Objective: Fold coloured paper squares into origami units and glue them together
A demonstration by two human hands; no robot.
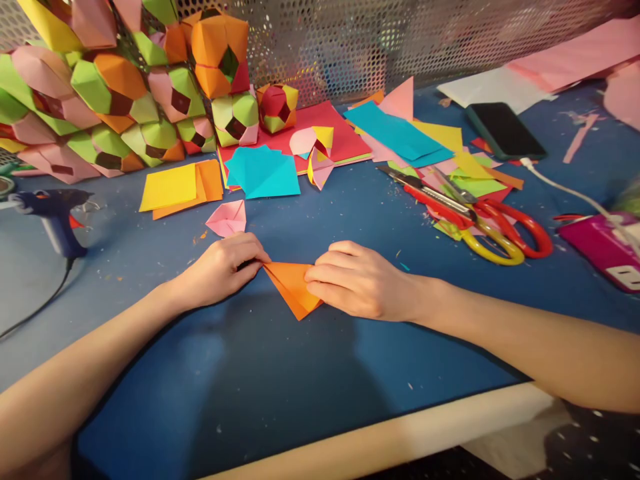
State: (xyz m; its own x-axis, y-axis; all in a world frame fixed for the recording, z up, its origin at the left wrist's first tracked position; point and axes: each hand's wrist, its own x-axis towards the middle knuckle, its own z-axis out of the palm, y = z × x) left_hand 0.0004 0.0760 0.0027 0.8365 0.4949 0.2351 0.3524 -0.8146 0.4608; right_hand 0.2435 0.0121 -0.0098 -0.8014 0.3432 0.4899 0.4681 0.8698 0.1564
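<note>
An orange sheet of paper (295,283), folded into a triangle with one point toward me, lies on the blue table between my hands. My left hand (233,263) pinches its left corner between thumb and fingers. Over its right part rests my right hand (357,280), fingers bent and pressed together on the paper, hiding the right corner. Just beyond my left hand sits a small folded pink paper piece (227,218). Farther back are a stack of yellow and orange squares (173,187) and a fan of blue squares (265,173).
Scissors (520,230) and a box cutter (435,197) lie on paper scraps at the right, near a phone (505,130) with a white cable. Folded paper balls (115,87) are piled back left against a mesh panel. A glue gun (53,213) stands at left.
</note>
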